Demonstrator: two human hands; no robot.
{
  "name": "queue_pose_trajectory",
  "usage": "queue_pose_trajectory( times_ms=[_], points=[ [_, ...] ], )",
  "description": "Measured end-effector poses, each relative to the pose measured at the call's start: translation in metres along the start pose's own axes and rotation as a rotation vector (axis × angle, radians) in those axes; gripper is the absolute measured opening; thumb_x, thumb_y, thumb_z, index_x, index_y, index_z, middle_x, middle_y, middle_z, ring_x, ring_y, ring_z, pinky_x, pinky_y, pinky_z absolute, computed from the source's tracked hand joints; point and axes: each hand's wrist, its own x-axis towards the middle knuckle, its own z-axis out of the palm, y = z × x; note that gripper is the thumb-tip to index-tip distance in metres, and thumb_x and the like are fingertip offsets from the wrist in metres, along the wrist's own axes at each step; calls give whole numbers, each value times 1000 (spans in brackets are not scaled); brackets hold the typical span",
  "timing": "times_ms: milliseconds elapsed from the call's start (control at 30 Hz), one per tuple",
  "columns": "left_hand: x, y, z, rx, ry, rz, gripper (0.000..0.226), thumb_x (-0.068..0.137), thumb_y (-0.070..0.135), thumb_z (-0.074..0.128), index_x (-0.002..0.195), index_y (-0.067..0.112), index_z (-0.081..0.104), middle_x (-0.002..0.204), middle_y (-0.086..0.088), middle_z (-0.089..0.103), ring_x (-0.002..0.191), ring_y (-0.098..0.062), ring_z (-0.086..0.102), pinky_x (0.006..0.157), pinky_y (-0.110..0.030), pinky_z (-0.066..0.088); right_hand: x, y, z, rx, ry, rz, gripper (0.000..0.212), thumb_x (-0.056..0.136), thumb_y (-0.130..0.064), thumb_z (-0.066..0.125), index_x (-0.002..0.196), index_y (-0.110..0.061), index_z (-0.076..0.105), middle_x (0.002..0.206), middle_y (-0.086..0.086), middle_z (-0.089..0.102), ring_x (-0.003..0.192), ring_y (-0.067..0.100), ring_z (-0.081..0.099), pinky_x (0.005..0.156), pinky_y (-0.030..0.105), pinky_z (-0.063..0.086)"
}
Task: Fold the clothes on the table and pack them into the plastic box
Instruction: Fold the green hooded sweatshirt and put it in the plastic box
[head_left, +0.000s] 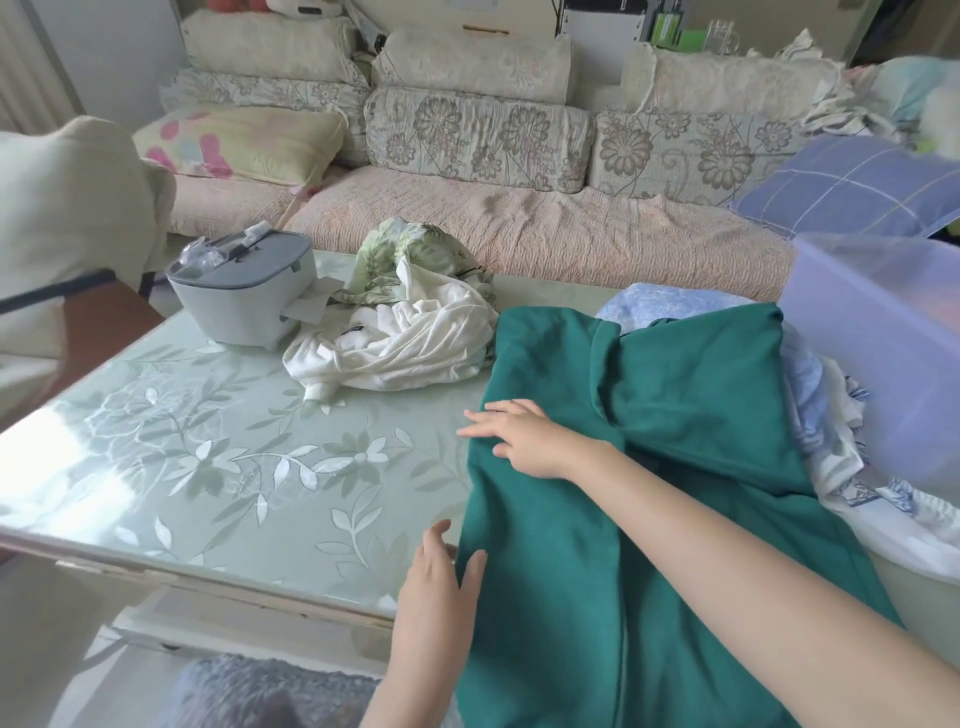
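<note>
**Inspected: table (208, 467) with green garment (649, 493) spread across**

Found draped over right side, partly covering blue-and-white clothes (826, 395). Located far right, just beside: plastic box (883, 338). Pressed flat on green garment, fingers straight: right hand (524, 441). Laid at its left edge, fingers straight, clasping nothing: left hand (441, 582).

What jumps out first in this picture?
A big green cloth covers the right side of the table, the right hand flat on it, the left hand at its near edge. Behind lies a crumpled white garment, and a pale plastic box stands at far right.
</note>
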Motion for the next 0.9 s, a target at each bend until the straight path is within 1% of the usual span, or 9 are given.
queue_pose_trajectory(
  times_ms=[167,267,433,600,667,700,767,833,900],
  points=[
    [14,3,-6,84,-48,-93,25,95,44,47,97,20,54,91,3,60,97,-22,57,72,-29,38,11,-2,0,-210,-112,-44,54,93,-2,45,138,-33,46,151,-11,31,144,21,6,118,38,-9],
    [11,3,-9,209,-83,-77,39,97,45,41,69,18,37,69,3,49,85,-29,55,64,-32,32,11,-7,-4,-345,17,-116,33,90,-9,57,119,-24,59,130,-5,46,137,22,17,114,40,-15],
    [-2,0,-11,348,-16,-36,31,100,47,27,92,19,35,94,-7,66,96,-32,61,74,-34,41,17,-11,-9,-414,154,-104,17,86,-26,63,103,-26,67,115,-8,53,127,21,26,113,39,-4],
    [-14,1,-15,388,-8,41,28,99,48,34,105,21,36,83,1,59,93,-27,62,64,-32,34,10,-3,7,-337,226,-85,15,89,-22,61,103,-25,66,115,-10,54,115,17,40,100,30,24],
    [-16,-2,-14,480,88,86,38,86,46,62,88,20,35,61,2,53,68,-26,65,43,-30,25,7,-1,15,-310,249,-71,14,89,-19,61,102,-23,66,117,-9,55,114,16,42,99,27,28],
    [-17,-4,-14,527,80,124,57,66,44,81,78,20,31,45,3,37,46,-22,59,36,-24,8,6,-1,17,-298,254,-62,15,89,-17,60,102,-22,66,119,-9,55,115,17,43,99,27,29],
    [-15,-8,-9,532,62,198,77,34,38,95,68,21,28,32,3,18,23,-15,41,45,-16,-11,5,-5,18,-279,219,-23,21,90,-14,59,109,-21,64,130,-6,53,121,18,42,101,29,31],
    [-20,-9,-3,579,54,230,72,24,28,97,62,20,37,33,2,35,25,-15,42,37,-18,-4,1,-9,13,-216,167,32,41,90,-14,60,130,-23,54,151,-4,35,132,19,34,110,33,26],
    [-23,-5,-6,612,65,258,71,22,17,96,77,16,51,64,-1,58,48,-18,57,35,-23,31,-11,-9,3,-153,176,87,58,91,-19,61,144,-26,39,159,-5,15,141,18,24,117,41,16]
  ],
)
